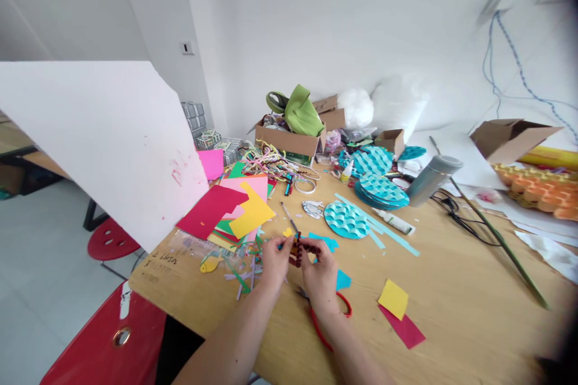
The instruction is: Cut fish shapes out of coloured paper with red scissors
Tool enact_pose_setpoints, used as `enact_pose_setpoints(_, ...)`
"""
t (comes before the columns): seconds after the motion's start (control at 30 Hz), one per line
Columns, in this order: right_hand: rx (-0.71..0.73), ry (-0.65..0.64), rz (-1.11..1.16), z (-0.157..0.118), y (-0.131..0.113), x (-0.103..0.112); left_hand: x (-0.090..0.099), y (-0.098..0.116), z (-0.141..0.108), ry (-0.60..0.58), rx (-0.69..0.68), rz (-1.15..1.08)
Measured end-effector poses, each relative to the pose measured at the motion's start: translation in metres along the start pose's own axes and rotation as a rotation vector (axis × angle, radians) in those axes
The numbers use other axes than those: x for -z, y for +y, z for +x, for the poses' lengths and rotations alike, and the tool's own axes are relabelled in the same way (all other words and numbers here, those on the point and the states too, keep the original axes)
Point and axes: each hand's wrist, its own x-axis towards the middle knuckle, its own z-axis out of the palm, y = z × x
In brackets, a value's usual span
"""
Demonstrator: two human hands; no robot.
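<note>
On the left of the pale wooden surface [189,292] lies a small yellow fish-shaped cutout [209,264], just beside thin green and lilac paper strips. To its right the left hand [274,260] is pinched, thumb against fingers, on the near side of a dark brown, fuzzy, narrow strip [298,245], which seems to be a pipe cleaner, though it is small and partly covered by the fingers. The strip is held up between the two hands, above the surface. The right hand [321,267] has its thumb and forefinger closed on the strip's other side, the remaining fingers loosely curled.

The strip should be very light, soft outside and bendable, springing back little if there is wire within. Its nap should give good grip; fingertips close to any bend would suit it best, since a hard squeeze could flatten its shape.

Beneath the right wrist lie red-handled metal scissors [347,304]. Farther right, a yellow paper piece [394,299] overlaps a crimson paper piece [404,328].
</note>
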Motion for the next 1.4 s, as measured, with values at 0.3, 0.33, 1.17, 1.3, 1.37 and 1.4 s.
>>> enact_pose_setpoints(0.3,-0.081,0.022,0.063,0.0,-0.001,-0.002,-0.001,0.007,-0.001,-0.014,0.148,-0.088)
enact_pose_setpoints(0.33,-0.088,0.023,0.072,0.001,-0.002,-0.001,0.0,0.008,-0.001,-0.01,0.118,-0.077)
enact_pose_setpoints(1.17,-0.452,-0.171,0.308,0.009,-0.008,-0.001,0.001,0.014,-0.009,0.035,-0.244,0.323)
enact_pose_setpoints(1.3,-0.46,-0.19,0.315,0.008,-0.011,0.0,0.002,0.014,-0.007,0.011,-0.198,0.306)
enact_pose_setpoints(1.37,-0.47,-0.201,0.32,0.008,-0.012,0.002,0.002,0.013,-0.006,0.007,-0.201,0.312)
enact_pose_setpoints(1.4,-0.474,-0.206,0.324,0.008,-0.012,0.003,0.002,0.012,-0.006,0.005,-0.209,0.316)
